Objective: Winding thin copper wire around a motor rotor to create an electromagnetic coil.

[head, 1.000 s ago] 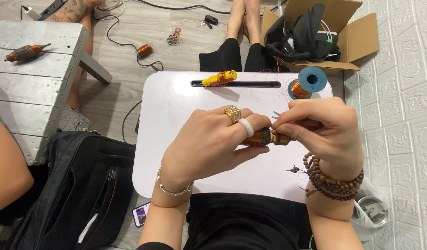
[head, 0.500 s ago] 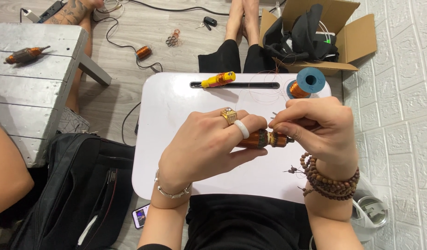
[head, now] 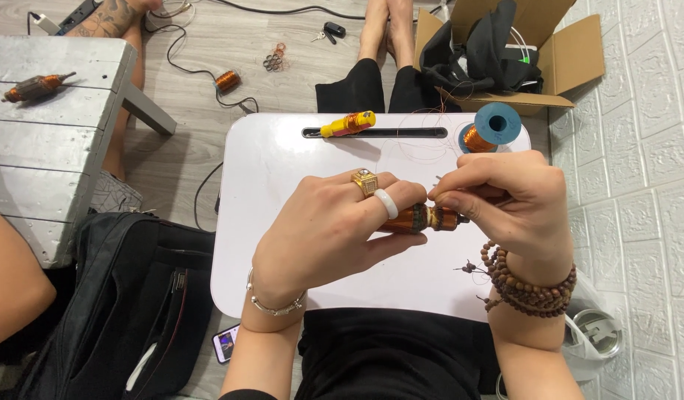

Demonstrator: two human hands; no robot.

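Left hand (head: 334,230) is wrapped round a small copper-wound rotor (head: 423,218), held just above the white worktop (head: 283,170); fingers closed on its body, w/ two rings showing. Right hand (head: 505,196) sits at the rotor's shaft end, thumb and forefinger pinched together, prob. on a thin wire, too fine to tell for sure.

Handling, as a judgement: rotor looks dense and stiff for its size, metal core, not slippery. The windings are the weak pt; enamel wire scratches and kinks easily. Best grip is round the laminated middle or the shaft, not on the coil ends. Loose wire is springy and light, needs a fingertip pinch.

Wire spool (head: 490,130) and yellow tool (head: 347,124) lie at the worktop's far edge.
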